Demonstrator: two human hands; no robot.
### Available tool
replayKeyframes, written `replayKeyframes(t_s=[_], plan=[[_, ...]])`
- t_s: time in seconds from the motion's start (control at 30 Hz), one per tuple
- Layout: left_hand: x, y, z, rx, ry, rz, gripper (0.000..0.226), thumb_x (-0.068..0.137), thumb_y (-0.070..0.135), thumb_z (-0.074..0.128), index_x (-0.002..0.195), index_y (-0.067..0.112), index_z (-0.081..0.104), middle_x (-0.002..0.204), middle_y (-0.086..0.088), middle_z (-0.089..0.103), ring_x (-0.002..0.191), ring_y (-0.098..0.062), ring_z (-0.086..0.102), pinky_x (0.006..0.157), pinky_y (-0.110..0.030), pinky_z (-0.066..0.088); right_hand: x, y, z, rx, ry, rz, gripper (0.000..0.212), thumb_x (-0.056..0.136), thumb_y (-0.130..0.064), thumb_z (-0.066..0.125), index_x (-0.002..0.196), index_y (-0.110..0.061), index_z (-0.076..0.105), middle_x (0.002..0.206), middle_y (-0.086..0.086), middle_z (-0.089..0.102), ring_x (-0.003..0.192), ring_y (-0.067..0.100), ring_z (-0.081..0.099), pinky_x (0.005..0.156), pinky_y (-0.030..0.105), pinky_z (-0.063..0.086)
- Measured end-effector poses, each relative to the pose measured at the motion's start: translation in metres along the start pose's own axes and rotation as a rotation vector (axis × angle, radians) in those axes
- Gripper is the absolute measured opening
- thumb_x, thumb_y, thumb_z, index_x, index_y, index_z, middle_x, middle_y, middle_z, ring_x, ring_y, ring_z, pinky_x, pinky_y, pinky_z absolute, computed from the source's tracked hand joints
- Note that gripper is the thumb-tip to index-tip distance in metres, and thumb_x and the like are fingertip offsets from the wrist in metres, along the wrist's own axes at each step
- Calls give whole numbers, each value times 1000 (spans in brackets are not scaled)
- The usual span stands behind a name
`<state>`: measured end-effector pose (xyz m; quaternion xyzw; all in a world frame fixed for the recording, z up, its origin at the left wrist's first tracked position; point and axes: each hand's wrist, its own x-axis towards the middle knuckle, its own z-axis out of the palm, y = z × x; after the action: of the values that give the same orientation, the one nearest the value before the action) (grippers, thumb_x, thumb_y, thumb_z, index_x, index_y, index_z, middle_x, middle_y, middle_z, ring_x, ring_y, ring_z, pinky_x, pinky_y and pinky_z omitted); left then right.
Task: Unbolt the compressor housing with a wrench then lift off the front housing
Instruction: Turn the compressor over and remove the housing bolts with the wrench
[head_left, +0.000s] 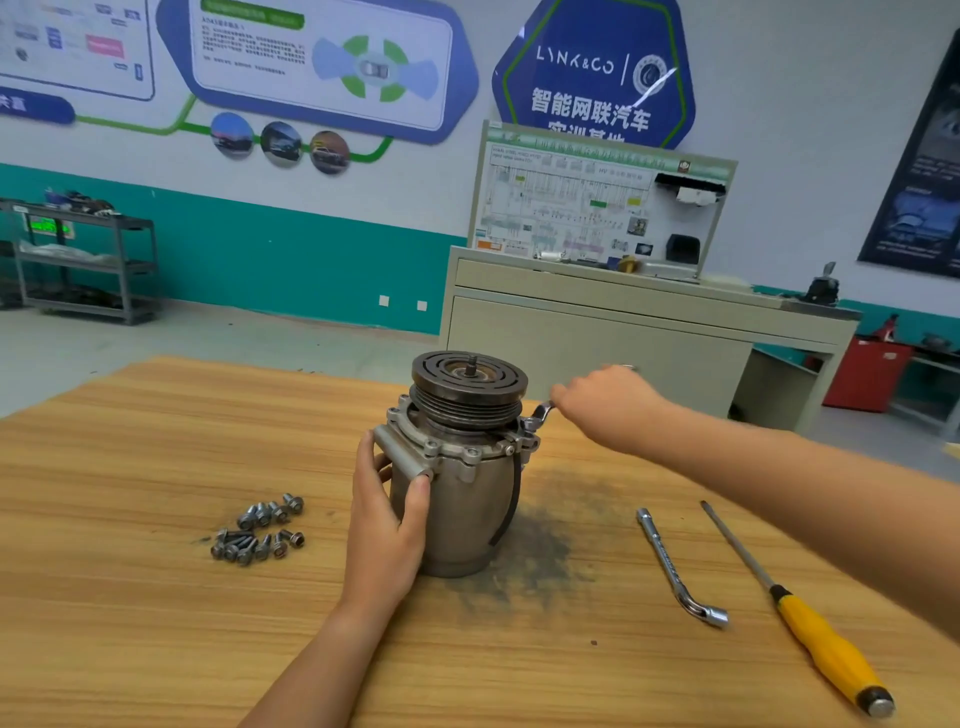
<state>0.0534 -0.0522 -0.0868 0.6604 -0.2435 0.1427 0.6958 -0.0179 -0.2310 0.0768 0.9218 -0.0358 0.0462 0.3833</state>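
A grey metal compressor stands upright on the wooden table, its grooved pulley on top. The front housing flange with its bolts sits just below the pulley. My left hand grips the compressor's left side, thumb on a tubular mounting lug. My right hand holds a wrench whose head sits on a bolt at the flange's right edge. Most of the wrench handle is hidden inside the hand.
Several loose bolts lie left of the compressor. An L-shaped socket wrench and a yellow-handled screwdriver lie to the right. A dark grease stain spreads beside the base. Beyond the table stand a beige cabinet and a shelf cart.
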Motion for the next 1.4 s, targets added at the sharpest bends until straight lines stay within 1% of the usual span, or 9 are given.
replayKeyframes(t_s=[0.17,0.23,0.3,0.47,0.7,1.0,1.17,1.3,1.4], plan=[[1,0,0,15,-2,4,87,71,67,38,147,31,13,135,13,36,112,19,38,85,-8,32,16,-7,19,162,252,7,33,91,1,45,124,-2,48,119,16,59,109,29,56,107,39,30],[1,1,-1,23,-6,6,86,72,67,38,147,31,12,134,14,36,110,23,36,82,-4,32,3,5,18,320,420,116,22,90,3,47,110,4,57,94,22,65,84,36,62,77,45,44],[1,2,-1,19,-10,6,86,73,66,38,147,31,11,135,14,35,111,20,37,86,-9,33,-20,9,11,497,510,317,18,96,-9,42,103,1,56,76,20,62,65,36,58,53,35,32],[0,2,0,40,-2,4,77,80,54,41,147,30,11,136,11,36,117,5,38,92,-20,33,-58,-21,12,377,140,252,16,97,-15,34,108,-12,46,60,-3,40,50,16,36,42,29,20],[-1,3,0,25,4,-7,68,91,43,49,146,32,12,133,11,39,110,18,39,86,-13,34,-52,-28,-22,121,-1,88,26,89,4,37,110,-7,47,59,-1,29,47,15,28,41,26,24],[-1,6,-2,30,-18,-31,77,78,59,42,145,33,14,136,11,38,113,21,35,89,-15,35,-30,1,-11,-83,-46,-65,16,96,-10,30,104,-8,43,59,0,40,47,15,38,41,26,22],[-1,8,-3,35,-33,-31,79,80,60,42,147,30,14,143,3,36,123,-1,38,100,-26,37,-1,-5,19,114,69,81,19,94,-5,40,113,-7,43,102,8,59,88,24,60,62,30,41],[1,10,-4,8,-23,-97,67,94,36,48,147,34,8,133,10,40,113,1,47,81,-3,35,-11,-24,50,367,260,379,31,95,-11,37,126,-12,41,90,3,64,70,24,58,47,27,33],[3,19,4,-3,1,-131,74,91,40,51,148,34,4,139,7,38,117,-4,47,93,-22,41,-33,-48,78,662,112,614,32,95,-11,35,126,-10,41,78,5,61,64,27,54,46,27,28]])
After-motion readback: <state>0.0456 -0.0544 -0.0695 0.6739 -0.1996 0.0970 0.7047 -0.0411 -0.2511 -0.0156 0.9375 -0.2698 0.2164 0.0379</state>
